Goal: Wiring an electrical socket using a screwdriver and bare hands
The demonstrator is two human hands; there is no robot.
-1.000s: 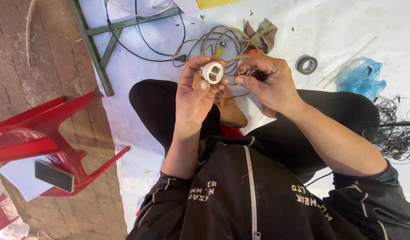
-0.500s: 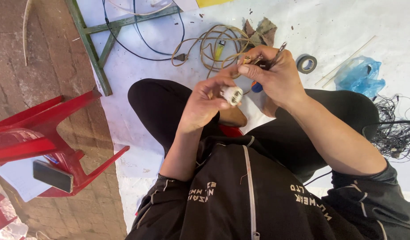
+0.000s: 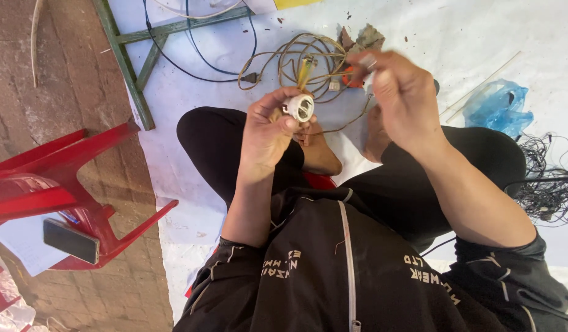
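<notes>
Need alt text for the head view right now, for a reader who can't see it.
A seated person's left hand holds up a small white round fitting, while the right hand is blurred beside it. Tangled tan wire lies on the white sheet; a red plastic chair stands alongside.

glossy white plastic socket [image 3: 298,107]; smooth red plastic chair [image 3: 62,178].

One head-worn camera looks steeply down, close over the seated person's lap; floor sheet [image 3: 480,37] toward twelve o'clock

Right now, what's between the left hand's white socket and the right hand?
Head view: no solid object between the white lamp socket and right hand, only thin tan wires crossing the gap, above the white floor sheet.
</notes>
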